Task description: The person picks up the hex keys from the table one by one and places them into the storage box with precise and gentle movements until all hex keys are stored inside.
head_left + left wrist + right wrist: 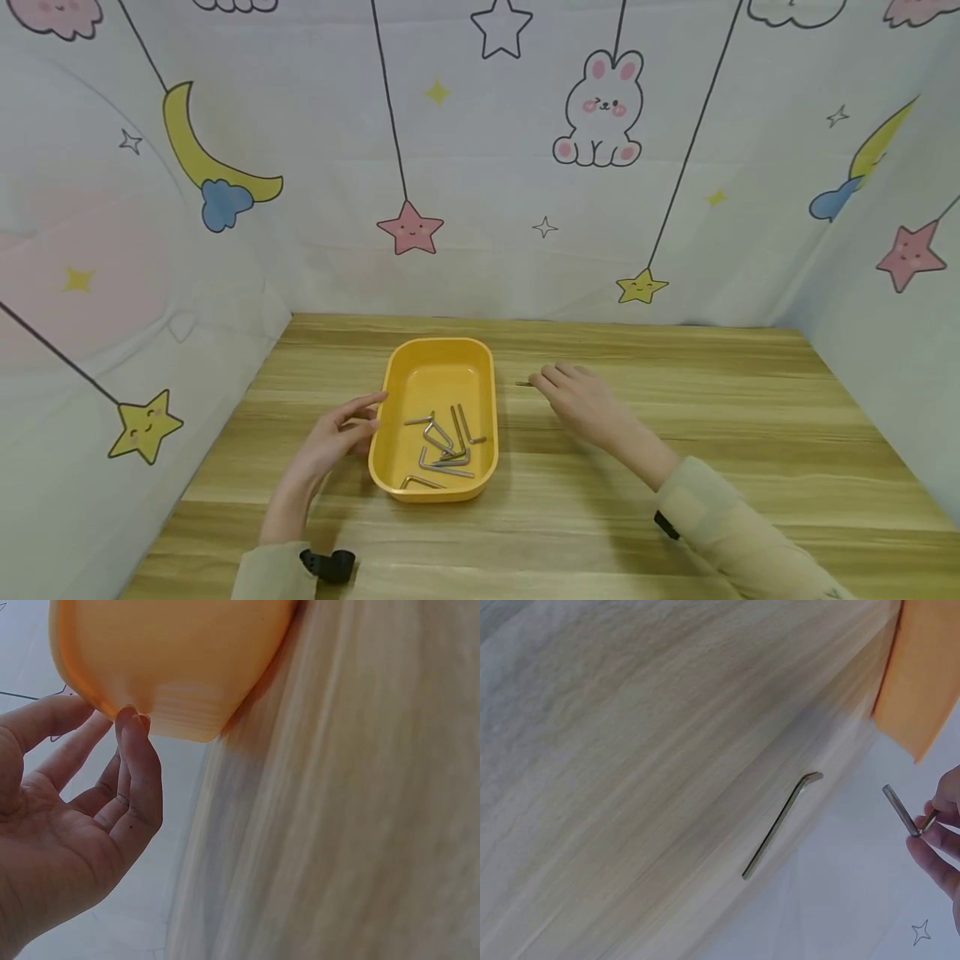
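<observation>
A yellow tray (438, 379) holds several L-shaped metal hex keys (447, 472), most of them in its near half. My left hand (337, 437) is at the tray's left side and pinches its rim; the left wrist view shows fingertips (129, 720) against the outer wall. To the right of the tray, my right hand (577, 402) pinches a hex key (902, 812) between fingertips, and one end pokes out toward the tray. Another hex key (776, 829) lies on the table in the right wrist view. In the head view I cannot make it out.
The wood-grain table (570, 533) ends at a white cloth backdrop (495, 275) printed with stars, moons and a rabbit. The cloth also stands along the left and right sides. A black wrist camera (333, 567) sits at my left sleeve.
</observation>
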Available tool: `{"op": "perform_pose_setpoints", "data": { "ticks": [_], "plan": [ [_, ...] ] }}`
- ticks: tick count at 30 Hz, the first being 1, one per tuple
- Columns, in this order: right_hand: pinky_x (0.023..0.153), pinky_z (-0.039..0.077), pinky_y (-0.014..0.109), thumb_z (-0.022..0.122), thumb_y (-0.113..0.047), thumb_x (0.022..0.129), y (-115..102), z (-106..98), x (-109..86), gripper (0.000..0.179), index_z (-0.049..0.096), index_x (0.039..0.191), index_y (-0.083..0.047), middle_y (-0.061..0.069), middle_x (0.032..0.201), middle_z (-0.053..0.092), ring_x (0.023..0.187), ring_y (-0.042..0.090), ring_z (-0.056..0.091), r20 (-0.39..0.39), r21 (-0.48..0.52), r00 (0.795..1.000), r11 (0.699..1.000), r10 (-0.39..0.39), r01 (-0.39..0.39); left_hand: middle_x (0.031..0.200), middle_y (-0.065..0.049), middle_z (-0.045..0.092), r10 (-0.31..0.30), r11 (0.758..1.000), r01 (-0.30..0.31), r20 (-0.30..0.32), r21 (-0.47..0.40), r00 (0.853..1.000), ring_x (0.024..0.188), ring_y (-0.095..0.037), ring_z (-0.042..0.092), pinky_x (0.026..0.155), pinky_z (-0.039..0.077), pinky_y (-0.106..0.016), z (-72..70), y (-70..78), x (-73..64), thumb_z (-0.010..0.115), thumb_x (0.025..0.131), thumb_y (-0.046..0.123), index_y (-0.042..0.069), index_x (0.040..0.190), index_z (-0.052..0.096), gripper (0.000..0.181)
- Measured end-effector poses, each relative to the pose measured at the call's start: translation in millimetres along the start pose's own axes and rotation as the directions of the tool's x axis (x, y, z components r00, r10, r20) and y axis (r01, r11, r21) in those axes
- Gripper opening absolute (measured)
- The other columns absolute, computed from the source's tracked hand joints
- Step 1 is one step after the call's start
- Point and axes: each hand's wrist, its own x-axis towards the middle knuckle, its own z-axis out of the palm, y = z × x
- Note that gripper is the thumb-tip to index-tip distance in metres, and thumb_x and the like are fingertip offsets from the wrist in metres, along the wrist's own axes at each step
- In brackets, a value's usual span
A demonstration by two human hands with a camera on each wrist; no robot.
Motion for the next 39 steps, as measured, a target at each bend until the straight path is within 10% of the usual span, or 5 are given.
{"op": "perform_pose_setpoints", "data": {
  "ticks": [21, 39],
  "plan": [
    [0.079, 0.055, 0.030, 0.058, -0.002, 0.088, -23.0, -5.8, 32.3, 0.025, 0.062, 0.110, -0.014, 0.000, 0.102, 0.066, 0.095, 0.017, 0.063, -0.036, 0.298, 0.989, 0.946, 0.146, -0.129, 0.127, -0.021, 0.046, -0.019, 1.000, 0.019, -0.008, -0.004, 1.000, 0.093, -0.011, 0.061, 0.076, 0.056, -0.024, -1.4, -3.1, -4.8, 0.058, 0.096, 0.017, 0.012, 0.144, 0.045, 0.050],
    [0.067, 0.051, 0.026, 0.061, -0.001, 0.087, -37.3, -4.1, 61.7, 0.021, 0.062, 0.103, -0.014, -0.001, 0.098, 0.066, 0.087, 0.013, 0.061, -0.127, 0.419, 0.977, 0.902, 0.170, -0.103, 0.127, -0.022, 0.046, -0.009, 1.000, 0.009, -0.007, 0.009, 1.000, 0.095, -0.014, 0.060, 0.077, 0.057, -0.026, -0.4, 0.6, 0.6, 0.057, 0.096, 0.014, 0.011, 0.144, 0.045, 0.050]
  ]
}}
